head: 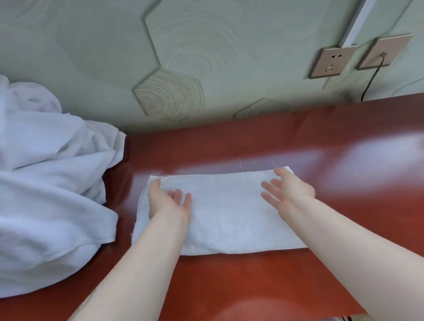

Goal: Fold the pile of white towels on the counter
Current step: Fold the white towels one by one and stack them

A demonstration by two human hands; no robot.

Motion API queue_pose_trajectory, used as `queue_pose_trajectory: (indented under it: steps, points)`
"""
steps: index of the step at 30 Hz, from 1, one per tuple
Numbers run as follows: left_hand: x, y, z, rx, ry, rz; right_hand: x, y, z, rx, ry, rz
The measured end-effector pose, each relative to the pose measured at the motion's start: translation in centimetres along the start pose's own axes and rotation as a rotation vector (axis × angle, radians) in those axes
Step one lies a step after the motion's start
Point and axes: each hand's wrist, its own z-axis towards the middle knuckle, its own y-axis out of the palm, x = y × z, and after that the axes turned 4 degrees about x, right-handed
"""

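- Folded white terry towel: a flat rectangle lying at the centre of the frame on the glossy red-brown table, its long side running left to right; loose threads stand up from its far edge.
- Left hand: rests on the towel's far-left corner, palm turned inward, fingers straight and loosely spread; its grip is open and pinches nothing.
- Right hand: rests near the towel's far-right corner in a mirrored pose, fingers spread; its grip is likewise open.
- Step in hand, as a judgement: one towel is partly folded and both palms appear to be flattening or squaring its far edge; whether a fold is being pressed or a new one prepared cannot be told.
- Next move, as a judgement: it calls for pinching both far corners, or one short end, and carrying the cloth over evenly so the edges meet, then pressing the crease flat.
- Rumpled heap of white towels: fills the left of the frame, just beside the folded towel, apparently unfolded; most of the task seems to remain.
- Pale green wall with hexagon relief: upper frame, carrying two beige socket plates at upper right, a dark cable hanging from one.
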Motion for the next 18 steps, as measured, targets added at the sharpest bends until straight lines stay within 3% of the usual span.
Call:
queue_pose_trajectory:
  steps: [1, 3, 4, 6, 8, 9, 13, 15, 18]
  points:
    - [-0.2, 0.0, 0.2, 0.027, 0.101, 0.04, 0.2, -0.2, 0.3, 0.044, -0.105, -0.006]
    - [-1.3, -0.3, 0.1, 0.039, 0.47, 0.28, 1.4, -0.8, 0.3, 0.114, -0.447, -0.189]
    - [-2.1, -0.8, 0.2, -0.04, 0.712, 0.506, 2.4, -1.1, 0.3, 0.087, -0.668, -0.408]
    - [-3.8, -2.0, 1.1, -0.27, 1.138, 1.215, 4.8, -1.5, 0.7, -0.113, -1.026, -0.995]
    - [-5.0, -3.1, 3.1, -0.311, 1.254, 1.865, 6.7, -1.7, 2.1, -0.218, -1.105, -1.528]
    - [-5.0, -3.5, 3.8, -0.28, 1.229, 2.004, 7.2, -1.8, 2.8, -0.199, -1.126, -1.658]
    - [-5.4, -4.7, 4.3, -0.341, 1.417, 1.909, 7.8, -1.3, 1.7, -0.144, -1.319, -1.659]
    - [-6.5, -5.7, 4.0, -0.37, 1.467, 1.993, 9.6, -0.8, 0.2, -0.222, -1.425, -1.644]
    - [-6.9, -6.6, 4.1, -0.354, 1.445, 2.032, 11.7, -1.2, -0.2, -0.316, -1.428, -1.728]
